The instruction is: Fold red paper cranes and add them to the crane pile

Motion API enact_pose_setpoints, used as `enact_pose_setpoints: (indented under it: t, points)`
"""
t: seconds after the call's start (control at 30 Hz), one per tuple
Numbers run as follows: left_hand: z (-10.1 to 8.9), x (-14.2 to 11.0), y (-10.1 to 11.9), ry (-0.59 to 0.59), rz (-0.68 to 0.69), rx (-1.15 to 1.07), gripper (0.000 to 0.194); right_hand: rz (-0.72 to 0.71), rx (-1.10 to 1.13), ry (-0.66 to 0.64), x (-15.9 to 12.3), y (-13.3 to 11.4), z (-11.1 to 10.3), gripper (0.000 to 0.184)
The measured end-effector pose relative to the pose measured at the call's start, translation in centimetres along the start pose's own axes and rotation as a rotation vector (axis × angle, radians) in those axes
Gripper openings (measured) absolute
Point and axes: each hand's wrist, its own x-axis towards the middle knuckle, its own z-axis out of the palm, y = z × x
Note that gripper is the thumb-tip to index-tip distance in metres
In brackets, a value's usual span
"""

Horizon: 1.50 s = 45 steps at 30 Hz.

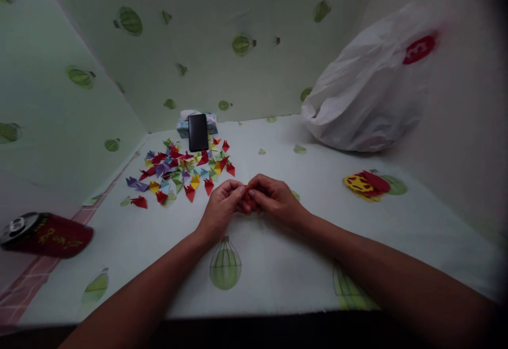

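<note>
On the table [278, 264], left hand [222, 206] and right hand [273, 198] together pinch one orange paper piece [246, 194].

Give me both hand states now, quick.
Left hand: closed, pinching the small orange-red paper piece.
Right hand: closed, pinching the same paper piece from the other side.

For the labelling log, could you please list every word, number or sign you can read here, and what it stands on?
No text can be read.
White plastic bag: red logo with white marks, too blurred.
Dark red can lying on its side: gold markings, too small and blurred.
Black phone: no visible text.
</note>
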Motion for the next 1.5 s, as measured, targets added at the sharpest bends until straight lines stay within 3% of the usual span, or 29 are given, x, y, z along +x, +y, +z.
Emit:
enact_pose_setpoints:
  t: [0.27,0.47,0.73,1.5]
  points:
    - [-0.31,0.17,-0.06,-0.020,-0.029,-0.037,0.029,-0.044,-0.090,0.011,-0.01,0.06,-0.16,0.006]
    - [-0.43,0.18,-0.20,-0.026,-0.017,-0.018,0.027,0.063,0.020,-0.014,0.11,0.00,-0.13,0.008]
    - [-0.58,0.21,-0.28,-0.046,-0.009,0.004,0.025,0.078,0.042,-0.015,0.21,-0.01,-0.14,0.008]
    - [-0.37,0.05,-0.23,-0.018,-0.012,0.026,0.024,0.015,0.025,0.000,0.17,0.40,-0.02,0.005]
